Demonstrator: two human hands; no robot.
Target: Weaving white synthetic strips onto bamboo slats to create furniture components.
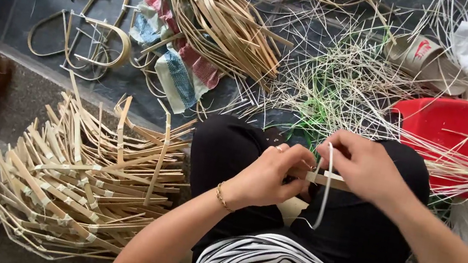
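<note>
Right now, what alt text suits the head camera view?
Two hands, left hand and right hand, wrap a white strip around a flat bamboo piece over a lap. A pile of tied bamboo pieces lies to the left.

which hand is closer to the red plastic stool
Right. The right hand pinches the white strip just left of the red stool; the left hand sits farther left, over the lap.

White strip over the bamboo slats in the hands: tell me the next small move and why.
Probably pull the white strip snug with the right hand. It loops loosely over the bamboo slats with its tail hanging, while the left hand pinches the slats steady, so tightening looks like the natural move.
</note>
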